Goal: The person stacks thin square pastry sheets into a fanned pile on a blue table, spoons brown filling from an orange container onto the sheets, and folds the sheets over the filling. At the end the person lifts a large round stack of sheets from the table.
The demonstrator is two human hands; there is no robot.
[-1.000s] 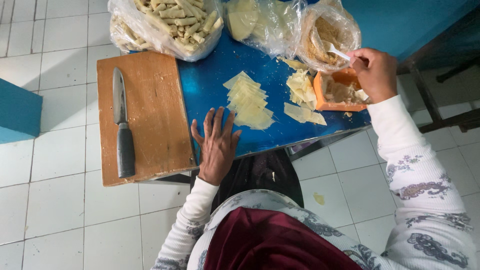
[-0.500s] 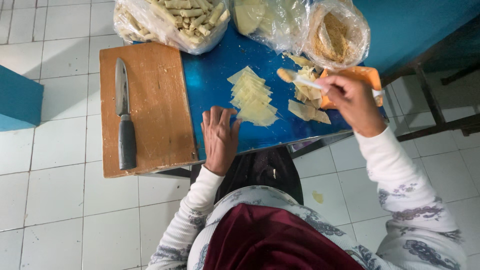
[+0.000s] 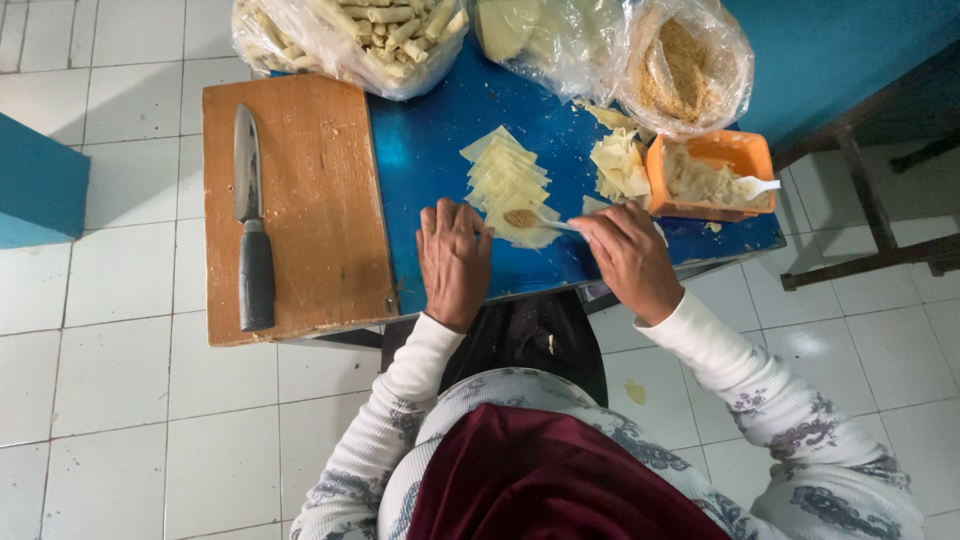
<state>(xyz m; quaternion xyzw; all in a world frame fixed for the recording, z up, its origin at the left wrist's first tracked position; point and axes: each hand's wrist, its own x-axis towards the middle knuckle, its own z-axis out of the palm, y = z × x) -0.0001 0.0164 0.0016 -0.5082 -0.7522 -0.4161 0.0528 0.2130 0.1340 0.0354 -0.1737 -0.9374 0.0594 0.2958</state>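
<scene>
Table top (image 3: 430,150) bright blue; cutting board (image 3: 310,200) reddish brown wood; knife (image 3: 250,230) grey blade, black handle; wrappers (image 3: 505,170) pale yellow; tub (image 3: 745,155) orange; sleeves (image 3: 760,400) white, grey floral print; floor tiles (image 3: 120,400) white

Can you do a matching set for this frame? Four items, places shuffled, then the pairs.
Items:
1. knife
2. orange tub
3. spoon with filling
4. bag of rolled sticks

Places:
A. at the top edge of the blue table, behind the wooden board
B. on the wooden cutting board, blade pointing away from the person
C. held in the right hand, over the nearest pale wrapper
D. at the right end of the table, a white utensil resting in it

Pairs: 1-B, 2-D, 3-C, 4-A
</scene>
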